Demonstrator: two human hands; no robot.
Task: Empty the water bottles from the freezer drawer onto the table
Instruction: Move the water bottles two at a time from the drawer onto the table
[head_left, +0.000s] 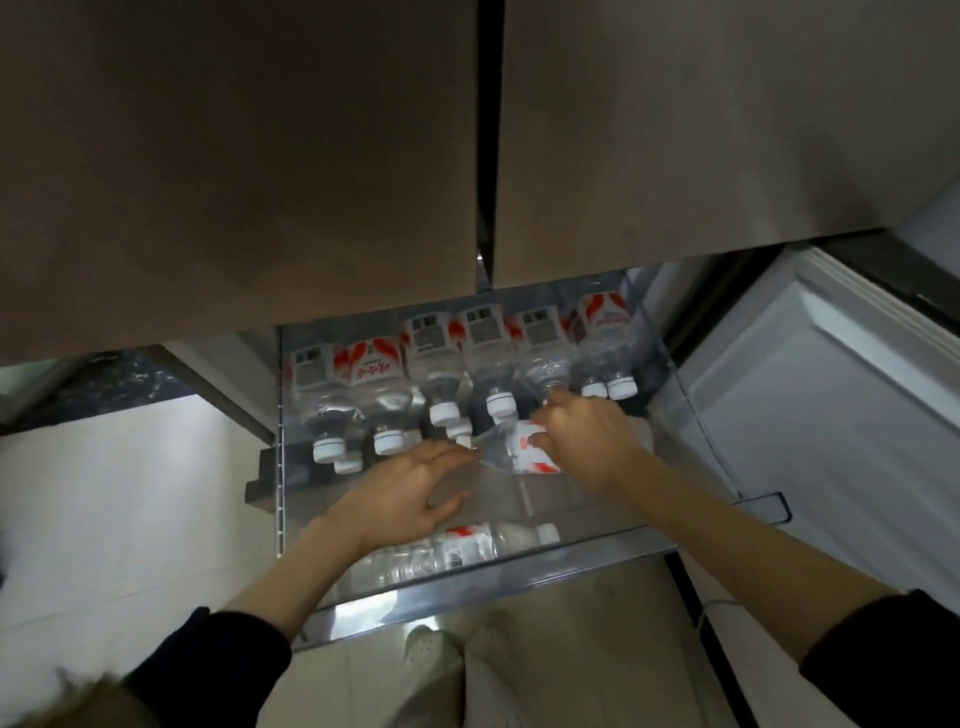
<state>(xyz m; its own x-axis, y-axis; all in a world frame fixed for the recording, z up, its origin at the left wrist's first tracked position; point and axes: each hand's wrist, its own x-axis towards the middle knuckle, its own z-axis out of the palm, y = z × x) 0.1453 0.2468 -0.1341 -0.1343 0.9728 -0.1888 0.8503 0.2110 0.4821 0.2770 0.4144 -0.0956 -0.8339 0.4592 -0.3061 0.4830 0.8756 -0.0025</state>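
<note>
The clear freezer drawer (519, 569) is pulled out below the brown fridge doors. Several water bottles (436, 358) with red-and-white labels and white caps lie in a row at its back, caps toward me. My right hand (587, 441) grips one bottle (519, 449) lying crosswise in the middle of the drawer. My left hand (400, 493) reaches in beside it, fingers spread, its fingertips at that bottle's clear end. Another bottle (467, 545) lies on its side along the drawer's front wall.
Two closed brown fridge doors (234, 156) hang above the drawer. An open white freezer door (831, 415) stands to the right. Pale floor tiles (130, 493) lie to the left. My shoe (431, 649) stands below the drawer front.
</note>
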